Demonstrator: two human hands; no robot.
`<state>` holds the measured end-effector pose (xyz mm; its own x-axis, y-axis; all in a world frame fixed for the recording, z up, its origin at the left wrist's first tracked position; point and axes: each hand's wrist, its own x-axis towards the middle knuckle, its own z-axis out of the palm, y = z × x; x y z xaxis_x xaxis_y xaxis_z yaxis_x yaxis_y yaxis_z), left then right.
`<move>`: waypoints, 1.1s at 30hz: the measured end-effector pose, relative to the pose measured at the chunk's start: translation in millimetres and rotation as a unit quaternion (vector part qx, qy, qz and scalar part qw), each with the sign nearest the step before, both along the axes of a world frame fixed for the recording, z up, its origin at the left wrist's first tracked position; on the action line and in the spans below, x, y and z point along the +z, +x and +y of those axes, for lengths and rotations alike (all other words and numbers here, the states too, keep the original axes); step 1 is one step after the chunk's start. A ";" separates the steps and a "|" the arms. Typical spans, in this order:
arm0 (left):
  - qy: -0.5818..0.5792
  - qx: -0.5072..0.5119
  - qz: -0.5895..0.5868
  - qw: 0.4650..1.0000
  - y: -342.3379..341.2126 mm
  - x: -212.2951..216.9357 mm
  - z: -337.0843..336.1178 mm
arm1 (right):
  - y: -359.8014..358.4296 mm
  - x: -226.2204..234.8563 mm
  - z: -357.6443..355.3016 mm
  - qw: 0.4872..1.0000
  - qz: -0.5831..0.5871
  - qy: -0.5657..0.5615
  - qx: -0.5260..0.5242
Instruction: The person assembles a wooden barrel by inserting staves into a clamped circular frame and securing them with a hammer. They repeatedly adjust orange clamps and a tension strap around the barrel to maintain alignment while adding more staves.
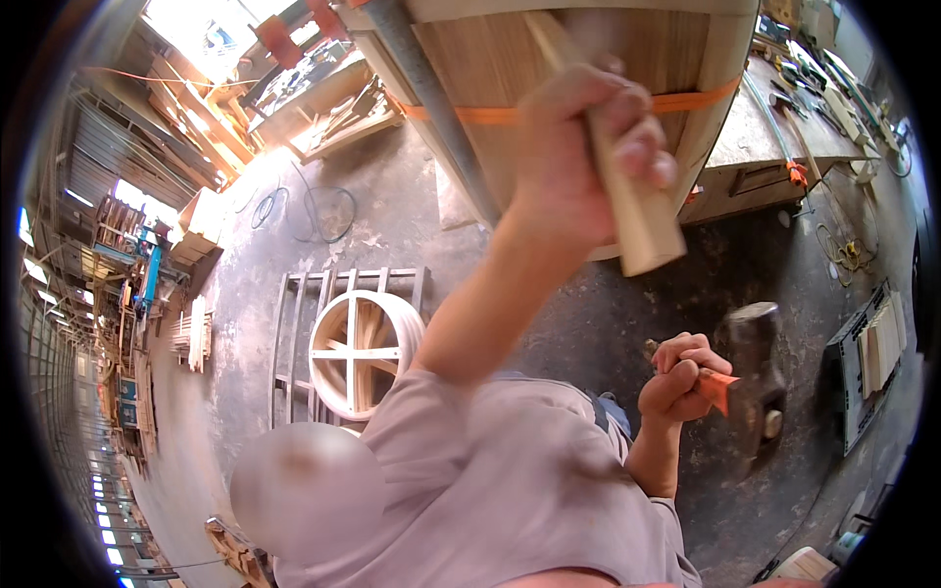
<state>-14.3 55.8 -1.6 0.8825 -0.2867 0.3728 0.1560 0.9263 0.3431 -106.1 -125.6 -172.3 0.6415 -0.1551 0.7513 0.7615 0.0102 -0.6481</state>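
My left hand [588, 147] is raised and wrapped round a pale wooden block [642, 220], long and squared, held at a slant. Its upper end overlaps the wooden face of a large wooden piece [461, 64]; whether the two touch I cannot tell. An orange strap [485, 116] runs across that face, and a grey metal bar [421, 78] stands along its left side. Lower and to the right, my right hand [686, 377] grips a hammer [757, 338] by its handle, which has an orange part. The hammer's head is smeared by motion and apart from the block.
A round white wooden frame [407, 323] with crossbars lies on a slatted rack [284, 333] to the left. On the right stands a workbench [745, 137] with tools and clamps. A dark crate [853, 392] holds wood strips. Cables [338, 220] lie on the floor.
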 end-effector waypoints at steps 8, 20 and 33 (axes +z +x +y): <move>0.028 0.030 0.078 0.996 -15.1 9.8 52.7 | -18.0 14.4 42.8 0.984 -0.104 -0.139 -0.026; 0.066 -0.017 0.122 0.990 -32.8 17.4 71.2 | -44.0 -7.5 85.9 0.987 -0.058 -0.122 -0.087; 0.190 0.086 -0.043 0.977 -50.2 -24.0 112.3 | -29.4 3.5 102.3 0.971 0.193 0.132 -0.056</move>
<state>-64.5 168.1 -25.6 0.9002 -0.2686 0.3429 -0.0357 0.7392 0.6726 -135.5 -23.3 -168.8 0.8353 -0.3943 0.3831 0.4682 0.1449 -0.8717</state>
